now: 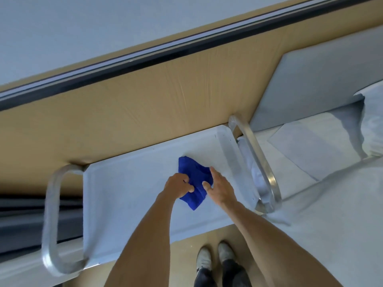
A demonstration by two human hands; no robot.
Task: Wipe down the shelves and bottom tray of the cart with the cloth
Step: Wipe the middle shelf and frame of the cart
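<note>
The blue cloth (pixel 195 181) lies bunched on the cart's top shelf (pixel 128 183) between both hands, its long axis running away from the person, the left hand (pixel 179 186) pinching its near-left edge with curled fingers while the right hand (pixel 219 187) presses flatter on its right side.

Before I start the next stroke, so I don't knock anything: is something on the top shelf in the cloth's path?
Nothing visible is. Both hands are on the blue cloth, and the white top shelf shows bare surface on every side, out to the metal handles.
</note>
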